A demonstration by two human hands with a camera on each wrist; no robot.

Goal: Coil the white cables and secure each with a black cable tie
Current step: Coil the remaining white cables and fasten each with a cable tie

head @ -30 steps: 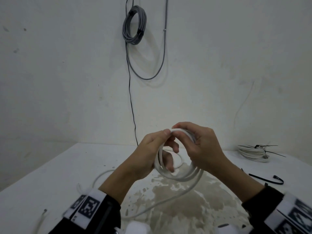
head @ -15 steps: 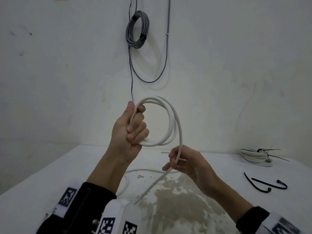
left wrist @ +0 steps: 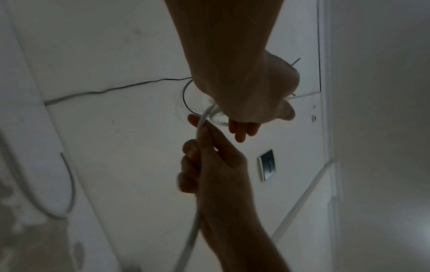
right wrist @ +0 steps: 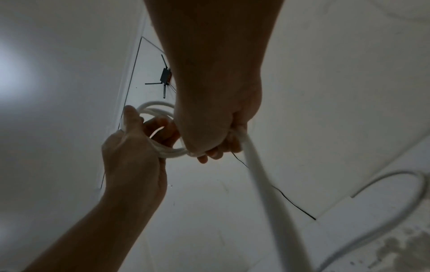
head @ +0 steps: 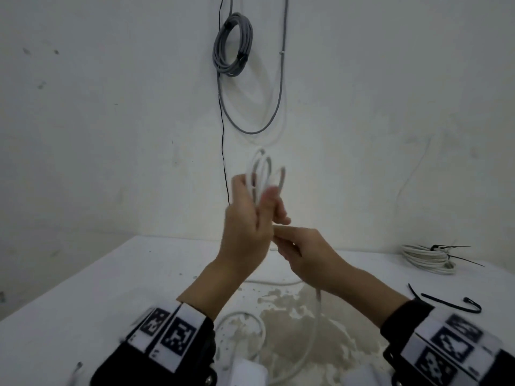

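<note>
My left hand (head: pixel 246 218) is raised in front of the wall and grips a small coil of white cable (head: pixel 262 169), which stands up edge-on above its fingers. Just below and to the right, my right hand (head: pixel 303 250) grips the free strand (head: pixel 316 319) of the same cable, and the two hands touch. The strand drops to the table and loops there (head: pixel 242 316). In the right wrist view the left hand (right wrist: pixel 135 147) holds the coil (right wrist: pixel 156 108) while the strand (right wrist: pixel 258 169) leaves my right fist. The left wrist view shows the right hand (left wrist: pixel 209 158) on the strand (left wrist: pixel 201 123).
A coiled white cable bound with a black tie (head: pixel 427 259) lies at the far right of the white table (head: pixel 97 302). Two loose black cable ties (head: pixel 448 303) lie nearer on the right. A grey cable coil (head: pixel 232 44) hangs on the wall.
The right hand rose with the strand until it met the left hand. The left hand shifted slightly right and turned, so the coil went from face-on to edge-on.
</note>
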